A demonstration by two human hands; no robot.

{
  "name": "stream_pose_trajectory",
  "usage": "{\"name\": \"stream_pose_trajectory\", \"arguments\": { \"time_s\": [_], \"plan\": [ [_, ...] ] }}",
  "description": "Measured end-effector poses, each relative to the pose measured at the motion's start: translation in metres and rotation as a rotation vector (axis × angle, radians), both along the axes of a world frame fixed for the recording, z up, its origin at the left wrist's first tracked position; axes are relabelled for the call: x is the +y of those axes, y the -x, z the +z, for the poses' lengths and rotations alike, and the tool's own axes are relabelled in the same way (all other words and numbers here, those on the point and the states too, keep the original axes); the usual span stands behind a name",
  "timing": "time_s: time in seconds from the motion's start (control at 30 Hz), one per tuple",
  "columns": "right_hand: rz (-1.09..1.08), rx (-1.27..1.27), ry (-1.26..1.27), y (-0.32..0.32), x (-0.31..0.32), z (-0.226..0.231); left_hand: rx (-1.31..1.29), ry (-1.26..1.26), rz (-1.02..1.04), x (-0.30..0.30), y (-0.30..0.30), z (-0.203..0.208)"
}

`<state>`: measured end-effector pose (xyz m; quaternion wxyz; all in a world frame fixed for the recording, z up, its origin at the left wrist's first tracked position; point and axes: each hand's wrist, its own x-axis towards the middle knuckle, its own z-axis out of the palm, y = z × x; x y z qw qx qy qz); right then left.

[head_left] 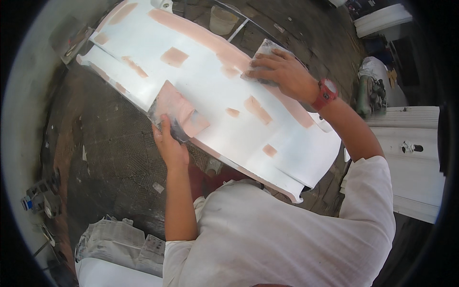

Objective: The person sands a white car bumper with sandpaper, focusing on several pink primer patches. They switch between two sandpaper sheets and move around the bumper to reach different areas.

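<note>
There lay the panel, left hand gripped a pink-smeared board over its near edge, right hand, fingers spread, rested on a grey sheet, out at the panel's far edge

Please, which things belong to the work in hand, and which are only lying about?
In use:
white panel with pink patches
flat pink piece in the left hand
greyish flat piece under the right hand

Apparently lying about:
pale bucket
greenish machine
</note>
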<state>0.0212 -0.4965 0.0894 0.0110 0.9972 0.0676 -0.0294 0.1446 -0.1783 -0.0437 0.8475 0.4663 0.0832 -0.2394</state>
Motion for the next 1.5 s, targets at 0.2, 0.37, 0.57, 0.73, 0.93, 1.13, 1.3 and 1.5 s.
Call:
{"name": "stream_pose_trajectory", "arguments": {
  "time_s": [0.2, 0.37, 0.57, 0.73, 0.93, 1.13, 1.3, 1.5],
  "plan": [
    [-0.071, 0.031, -0.008, 0.053, 0.002, -0.003, -0.020, -0.046, -0.007, -0.001, 0.002, 0.002],
    [-0.120, 0.041, 0.023, 0.097, 0.001, -0.012, -0.030, -0.114, 0.005, -0.004, 0.003, 0.002],
    [-0.182, 0.041, 0.013, 0.149, 0.006, -0.016, -0.054, -0.119, 0.022, -0.006, 0.004, 0.004],
    [-0.264, 0.086, 0.017, 0.199, 0.009, -0.022, -0.062, -0.134, 0.021, -0.008, 0.007, 0.008],
    [-0.344, 0.119, 0.011, 0.254, 0.012, -0.027, -0.056, -0.065, 0.023, -0.007, 0.007, 0.005],
    [-0.383, -0.083, -0.006, 0.261, 0.026, 0.009, -0.046, -0.039, 0.000, -0.015, 0.041, 0.026],
    [-0.361, -0.368, -0.184, 0.178, 0.077, 0.038, -0.018, 0.061, -0.232, -0.035, 0.087, 0.048],
    [-0.167, -0.276, -0.238, 0.112, 0.107, 0.035, 0.094, 0.330, -0.473, -0.038, 0.106, 0.072]
  ]
}}
